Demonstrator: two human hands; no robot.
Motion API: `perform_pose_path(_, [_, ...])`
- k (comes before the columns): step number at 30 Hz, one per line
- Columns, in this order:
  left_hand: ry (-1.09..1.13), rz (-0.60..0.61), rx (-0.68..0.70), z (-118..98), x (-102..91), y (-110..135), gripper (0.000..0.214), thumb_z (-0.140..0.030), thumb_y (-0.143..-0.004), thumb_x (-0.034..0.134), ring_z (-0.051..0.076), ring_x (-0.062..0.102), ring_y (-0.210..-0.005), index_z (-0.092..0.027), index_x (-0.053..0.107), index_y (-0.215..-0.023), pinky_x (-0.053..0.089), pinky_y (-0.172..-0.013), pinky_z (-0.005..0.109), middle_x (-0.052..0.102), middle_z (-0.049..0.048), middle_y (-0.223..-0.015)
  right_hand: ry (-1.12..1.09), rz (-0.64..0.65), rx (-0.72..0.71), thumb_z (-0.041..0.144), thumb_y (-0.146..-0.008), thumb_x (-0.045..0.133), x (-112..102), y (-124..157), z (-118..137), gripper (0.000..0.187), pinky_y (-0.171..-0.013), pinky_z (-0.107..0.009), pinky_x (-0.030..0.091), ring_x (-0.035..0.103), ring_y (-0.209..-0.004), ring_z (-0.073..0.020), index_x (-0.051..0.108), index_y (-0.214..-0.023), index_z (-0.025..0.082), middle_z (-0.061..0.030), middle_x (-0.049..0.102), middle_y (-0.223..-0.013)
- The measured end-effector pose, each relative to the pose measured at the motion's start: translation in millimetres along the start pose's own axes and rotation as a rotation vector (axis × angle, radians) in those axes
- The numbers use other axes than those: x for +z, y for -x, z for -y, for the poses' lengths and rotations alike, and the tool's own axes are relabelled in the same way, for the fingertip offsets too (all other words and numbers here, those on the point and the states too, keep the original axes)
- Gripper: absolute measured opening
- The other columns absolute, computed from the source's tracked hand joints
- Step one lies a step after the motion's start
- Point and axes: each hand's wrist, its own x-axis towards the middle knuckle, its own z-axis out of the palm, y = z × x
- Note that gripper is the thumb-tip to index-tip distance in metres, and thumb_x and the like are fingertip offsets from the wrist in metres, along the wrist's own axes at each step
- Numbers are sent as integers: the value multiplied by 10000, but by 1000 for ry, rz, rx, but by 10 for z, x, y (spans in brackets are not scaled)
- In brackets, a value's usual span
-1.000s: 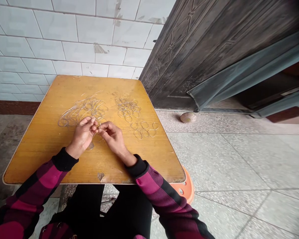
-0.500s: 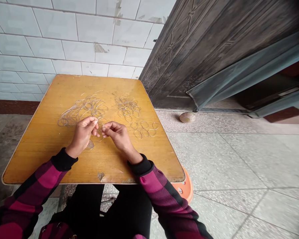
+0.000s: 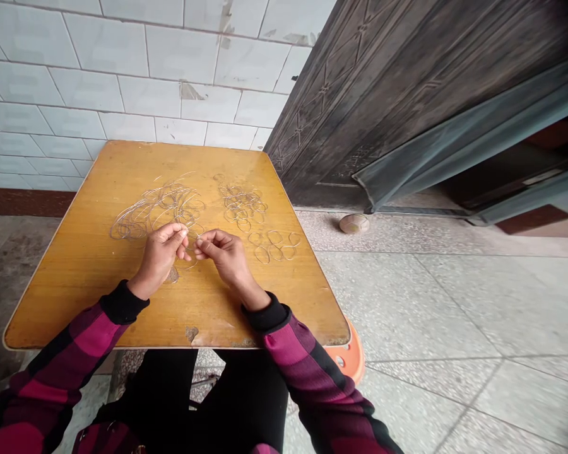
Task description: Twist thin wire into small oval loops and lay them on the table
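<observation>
While working over a smooth, wood-grained table (image 3: 170, 321), pinching with left hand (image 3: 159, 255) and right hand (image 3: 227, 257), slightly apart; probably at the step of manipulating one piece, next calling for a steady, delicate grip. Beyond the left hand, a springy-looking tangle of shiny wire (image 3: 170, 197). Beyond the right hand, a smaller cluster of wire rings (image 3: 236, 208); just right of that hand, loose rings (image 3: 275, 244), thin and roundish. Between both hands, seemingly clamped, a thin wire (image 3: 197, 237), too fine to trace.

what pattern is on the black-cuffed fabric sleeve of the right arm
The sleeve has magenta, purple and black checks, best seen in the head view.
</observation>
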Motion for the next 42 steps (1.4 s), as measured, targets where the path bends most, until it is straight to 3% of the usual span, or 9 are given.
perform_pose_path(6, [31,-43,-17,-34,7,-15,163,-273,-735,742,58,521,-451,-135,668,-780,505,-482,197,648,7,-668,-32,14,15,430,-683,780,21,-8,8,295,-605,-247,538,627,-582,-101,646,-737,173,6,665,-659])
perform_pose_path(12, [-33,36,-72,-166,-50,53,310,-310,-752,729,149,684,-657,-123,697,-997,566,-590,272,718,139,-1050,-95,-8,93,407,-613,823,-114,-82,79,315,-575,-230,542,631,-573,-97,656,-723,164,1,684,-672])
perform_pose_path(16, [-298,4,123,-231,-118,121,246,-199,-756,707,127,657,-655,-185,736,-1000,521,-557,216,716,83,-1036,-141,-5,153,363,-579,837,-247,-144,105,308,-517,-199,518,608,-531,-81,646,-705,157,12,671,-633])
perform_pose_path(19, [-448,-57,361,-315,-166,97,264,-121,-701,736,173,639,-936,-245,763,-933,523,-764,224,698,47,-1070,-120,55,175,342,-600,817,-311,-154,129,274,-493,-189,500,591,-508,-70,641,-697,157,15,666,-629])
perform_pose_path(21, [-519,23,401,-373,-193,44,295,-108,-672,757,207,587,-1098,-256,769,-926,484,-911,263,695,45,-1114,-82,100,169,332,-622,796,-333,-147,149,247,-480,-186,484,579,-494,-64,643,-704,157,19,661,-630])
perform_pose_path(23, [-550,159,332,-398,-216,-15,259,-115,-675,757,214,613,-1049,-246,776,-897,477,-926,287,724,53,-1049,-25,127,149,310,-641,777,-342,-136,167,217,-471,-182,465,565,-483,-60,646,-718,155,30,642,-605])
perform_pose_path(27, [-519,325,123,-320,-259,-86,106,-152,-685,750,190,659,-747,-232,777,-750,521,-716,259,750,46,-777,98,138,100,274,-669,740,-336,-115,185,163,-459,-182,438,535,-475,-58,646,-727,154,49,593,-564])
perform_pose_path(33, [-466,418,-92,-173,-283,-100,86,-253,-723,719,148,628,-565,-182,768,-729,484,-555,227,737,77,-689,154,167,77,293,-698,714,-328,-104,188,157,-445,-192,432,525,-482,-67,638,-730,159,48,567,-565])
perform_pose_path(42, [-610,446,-175,-166,-238,-75,172,-319,-708,692,134,569,-574,-155,726,-745,430,-586,254,662,20,-633,114,155,106,323,-668,739,-319,-115,178,215,-435,-178,415,514,-476,-54,633,-744,152,46,577,-596])
